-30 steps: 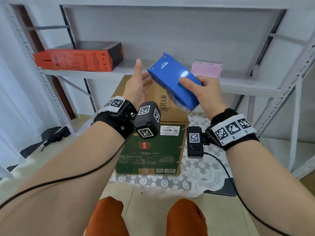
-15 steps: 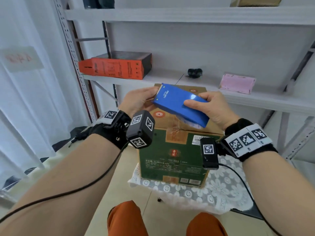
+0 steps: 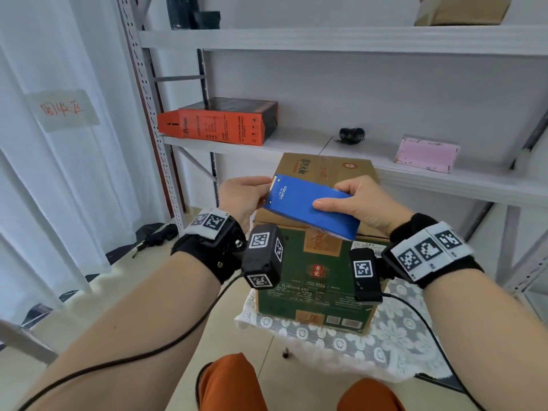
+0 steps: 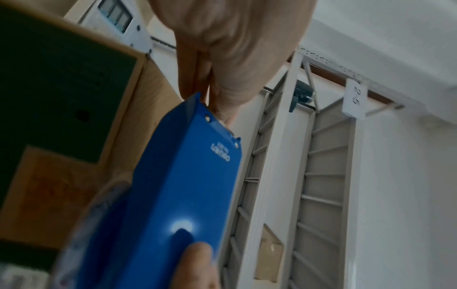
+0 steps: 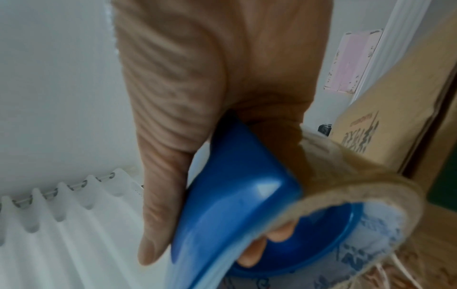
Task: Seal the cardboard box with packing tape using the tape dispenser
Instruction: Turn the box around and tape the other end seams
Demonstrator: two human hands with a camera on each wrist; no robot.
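While held above the cardboard box (image 3: 318,253), one blue tape dispenser (image 3: 308,207) is gripped by the right hand (image 3: 364,206), thumb on top, fingers curled underneath. Left hand (image 3: 241,197) fingers pinch at its serrated end, possibly the tape. Box sits on a lace-covered bench (image 3: 394,333). Shelf (image 3: 296,143) behind: one orange box (image 3: 216,123), one pink box (image 3: 427,154).

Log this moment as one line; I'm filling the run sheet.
stage: preparing tape | right hand: grips blue tape dispenser | left hand: fingers at its toothed end | cardboard box: below, no fresh tape visible
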